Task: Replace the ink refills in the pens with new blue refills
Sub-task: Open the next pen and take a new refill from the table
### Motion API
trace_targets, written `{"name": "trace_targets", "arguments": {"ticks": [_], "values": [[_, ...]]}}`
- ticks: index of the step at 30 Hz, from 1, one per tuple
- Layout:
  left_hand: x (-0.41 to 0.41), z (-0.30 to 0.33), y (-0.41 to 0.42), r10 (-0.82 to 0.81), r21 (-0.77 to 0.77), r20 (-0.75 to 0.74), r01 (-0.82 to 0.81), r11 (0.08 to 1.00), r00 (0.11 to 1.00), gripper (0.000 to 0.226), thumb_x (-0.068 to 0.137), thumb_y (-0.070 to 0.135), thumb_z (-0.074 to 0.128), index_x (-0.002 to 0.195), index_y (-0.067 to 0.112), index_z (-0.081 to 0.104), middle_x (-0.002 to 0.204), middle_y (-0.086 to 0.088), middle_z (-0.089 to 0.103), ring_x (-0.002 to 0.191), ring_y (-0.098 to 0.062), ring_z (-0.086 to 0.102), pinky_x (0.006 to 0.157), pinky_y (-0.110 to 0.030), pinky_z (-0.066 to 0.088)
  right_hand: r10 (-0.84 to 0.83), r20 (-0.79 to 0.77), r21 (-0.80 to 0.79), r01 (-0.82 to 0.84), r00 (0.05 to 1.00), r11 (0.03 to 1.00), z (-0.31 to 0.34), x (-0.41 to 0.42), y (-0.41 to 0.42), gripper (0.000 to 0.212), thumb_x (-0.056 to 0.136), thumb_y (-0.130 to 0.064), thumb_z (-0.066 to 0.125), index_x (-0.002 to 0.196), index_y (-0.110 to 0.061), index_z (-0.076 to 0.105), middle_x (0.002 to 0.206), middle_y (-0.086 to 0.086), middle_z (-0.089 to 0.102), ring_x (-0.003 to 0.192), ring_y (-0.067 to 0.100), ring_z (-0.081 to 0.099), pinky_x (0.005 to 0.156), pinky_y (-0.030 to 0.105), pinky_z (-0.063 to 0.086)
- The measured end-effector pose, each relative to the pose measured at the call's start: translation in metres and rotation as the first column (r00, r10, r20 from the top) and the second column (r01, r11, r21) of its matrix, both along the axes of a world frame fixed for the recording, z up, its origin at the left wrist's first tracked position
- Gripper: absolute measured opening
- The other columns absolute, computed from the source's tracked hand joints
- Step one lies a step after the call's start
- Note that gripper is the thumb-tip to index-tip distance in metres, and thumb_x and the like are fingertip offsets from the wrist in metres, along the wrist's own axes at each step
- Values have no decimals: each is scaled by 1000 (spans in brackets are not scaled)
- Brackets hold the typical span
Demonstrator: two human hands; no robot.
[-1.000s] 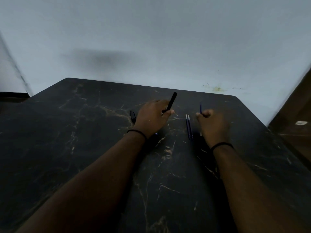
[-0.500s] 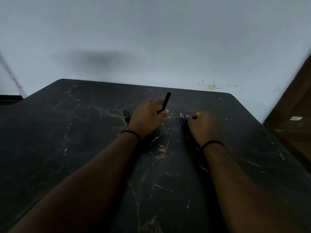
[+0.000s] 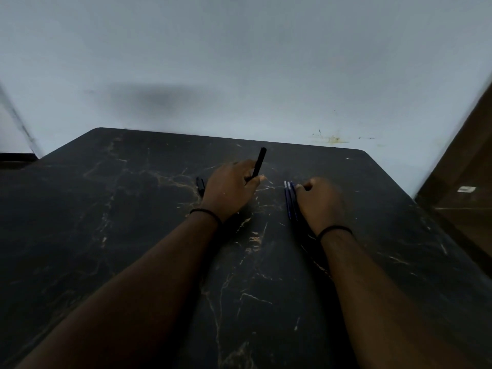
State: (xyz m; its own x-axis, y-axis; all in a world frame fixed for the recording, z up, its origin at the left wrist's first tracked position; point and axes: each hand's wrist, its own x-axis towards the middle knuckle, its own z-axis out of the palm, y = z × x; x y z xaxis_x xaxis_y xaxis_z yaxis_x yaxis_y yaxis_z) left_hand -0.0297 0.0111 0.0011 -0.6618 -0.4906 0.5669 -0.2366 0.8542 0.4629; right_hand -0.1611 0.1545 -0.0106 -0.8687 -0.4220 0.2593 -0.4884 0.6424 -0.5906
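Dark marbled table: left hand grips slim black pen; right hand curls against thin blue refills.

no readable text anywhere, black pen body plain, blue refills show no legible print, small white tag on brown panel at right edge too blurred to read, dark marble table unmarked

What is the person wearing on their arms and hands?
Both forearms are bare, with no sleeves in view. The left hand and the right hand have no gloves. Each wrist wears a thin black band: the left band and the right band. No rings or watch show.
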Motion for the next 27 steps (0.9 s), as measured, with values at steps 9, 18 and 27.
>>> {"name": "trace_targets", "arguments": {"ticks": [9, 18, 27], "values": [[0, 0, 0, 0, -4, 2, 0, 1000, 1000, 33, 93, 37, 63, 122, 21, 64, 96, -2, 70, 77, -11, 54, 70, -26, 45, -7, -15, -58, 6, 1000, 998, -3, 0, 1, 14, 93, -32, 62, 88, -20, 67, 89, 3, 69, 77, 21, 59, 71, 31, 48], [0, -1, -1, 8, -25, 1, -8, 1000, 1000, 30, 93, 37, 63, 118, 21, 65, 86, 9, 57, 77, -11, 53, 64, -24, 38, 41, -43, -36, -43, 998, 998, 3, 13, -4, 8, 89, -29, 67, 86, -22, 71, 91, 2, 69, 84, 23, 64, 75, 36, 55], [0, -2, -2, 9, -16, -13, -9, 1000, 1000, 31, 91, 38, 64, 118, 22, 65, 92, 2, 67, 80, -13, 57, 70, -28, 45, 101, -138, 20, -99, 985, 995, 0, 25, -11, 24, 85, -44, 73, 86, -21, 66, 90, 0, 66, 85, 19, 62, 75, 36, 54]]}}
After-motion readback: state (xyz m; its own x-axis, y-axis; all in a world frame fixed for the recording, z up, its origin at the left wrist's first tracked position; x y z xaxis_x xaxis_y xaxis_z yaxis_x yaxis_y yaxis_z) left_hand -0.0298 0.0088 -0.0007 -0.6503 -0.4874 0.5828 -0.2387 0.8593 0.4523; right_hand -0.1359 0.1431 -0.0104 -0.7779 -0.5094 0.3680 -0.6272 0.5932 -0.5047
